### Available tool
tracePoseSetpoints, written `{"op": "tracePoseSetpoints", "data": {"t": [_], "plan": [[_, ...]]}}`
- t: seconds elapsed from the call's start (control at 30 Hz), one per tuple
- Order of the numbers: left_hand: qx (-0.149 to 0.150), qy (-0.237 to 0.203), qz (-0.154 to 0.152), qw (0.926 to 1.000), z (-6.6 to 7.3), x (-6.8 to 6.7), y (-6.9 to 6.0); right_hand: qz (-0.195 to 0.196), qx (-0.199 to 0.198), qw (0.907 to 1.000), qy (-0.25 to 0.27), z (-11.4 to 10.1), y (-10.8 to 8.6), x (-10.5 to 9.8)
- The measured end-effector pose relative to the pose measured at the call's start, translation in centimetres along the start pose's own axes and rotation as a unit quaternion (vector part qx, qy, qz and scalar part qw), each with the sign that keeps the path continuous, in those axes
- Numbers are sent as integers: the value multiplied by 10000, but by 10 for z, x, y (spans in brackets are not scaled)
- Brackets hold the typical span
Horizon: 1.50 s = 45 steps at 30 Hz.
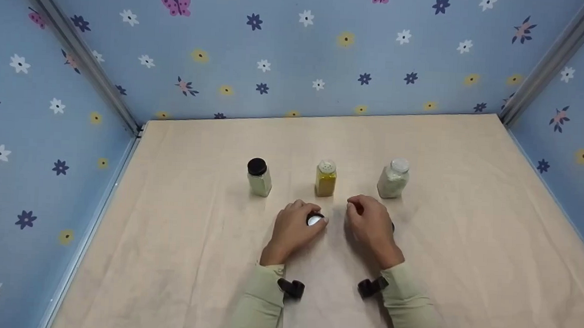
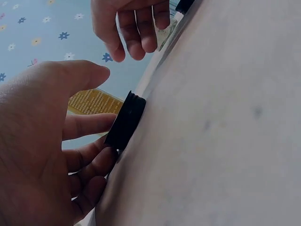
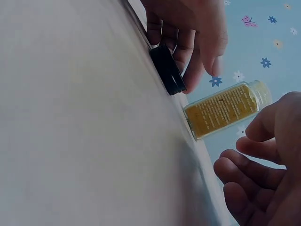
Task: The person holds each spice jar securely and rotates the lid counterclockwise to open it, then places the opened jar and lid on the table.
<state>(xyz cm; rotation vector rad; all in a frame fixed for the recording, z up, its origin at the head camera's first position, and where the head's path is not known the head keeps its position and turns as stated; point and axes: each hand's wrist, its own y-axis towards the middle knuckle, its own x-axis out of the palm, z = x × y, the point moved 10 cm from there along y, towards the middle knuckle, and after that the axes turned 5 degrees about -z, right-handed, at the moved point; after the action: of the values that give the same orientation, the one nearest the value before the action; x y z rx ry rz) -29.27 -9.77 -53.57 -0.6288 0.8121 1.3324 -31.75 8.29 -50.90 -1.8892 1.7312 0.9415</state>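
A black jar cap point(image 1: 314, 219), its pale inside facing up, lies on the table by my left hand point(image 1: 292, 230). The fingers point(image 2: 89, 155) of that hand touch the cap's side in the left wrist view, while the thumb stands apart from it. My right hand point(image 1: 372, 229) hovers to the right with loosely curled fingers and nothing in them. Beyond the hands stands an uncapped jar of yellow spice point(image 1: 325, 180) with a perforated white top. A second dark cap point(image 1: 393, 228) is mostly hidden behind my right hand.
A jar with a black cap point(image 1: 259, 178) stands at the left, and a jar of pale contents with a white top point(image 1: 393, 179) at the right. Cream cloth covers the table point(image 1: 180, 203). Blue flowered panels point(image 1: 298, 49) enclose the back and sides.
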Motion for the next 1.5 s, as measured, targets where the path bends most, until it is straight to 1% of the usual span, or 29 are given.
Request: {"op": "tracePoseSetpoints", "data": {"t": [0.2,0.37,0.5,0.67,0.77,0.97,1.07,1.27,1.37,1.5], "plan": [[-96,-81,-86,9999,1,2,2,194,-216,9983,-508,-2,-6,-18],[-131,-119,-133,9998,-1,4,1,159,-129,9951,-969,2,-10,-26],[-165,-157,-193,9996,-2,5,0,45,1,9918,-1281,5,-11,-28],[-150,-131,-161,9997,-4,3,-1,-57,4,9888,-1494,7,-11,-29],[-159,-116,-149,9997,-5,2,-2,-116,-71,9878,-1554,8,-11,-28],[-187,-112,-147,9997,-7,2,-3,-193,-384,9827,-1804,6,-11,-31],[-183,-109,-167,9996,-7,2,-3,-387,-272,9802,-1922,10,-11,-32],[-268,-86,-369,9989,-5,5,-2,-1032,236,9721,-2092,23,-16,-31],[-317,-87,-422,9986,-4,6,-1,-1092,346,9722,-2044,26,-18,-33],[-311,-116,-355,9988,-4,5,-1,-1024,361,9744,-1969,28,-18,-35]]}}
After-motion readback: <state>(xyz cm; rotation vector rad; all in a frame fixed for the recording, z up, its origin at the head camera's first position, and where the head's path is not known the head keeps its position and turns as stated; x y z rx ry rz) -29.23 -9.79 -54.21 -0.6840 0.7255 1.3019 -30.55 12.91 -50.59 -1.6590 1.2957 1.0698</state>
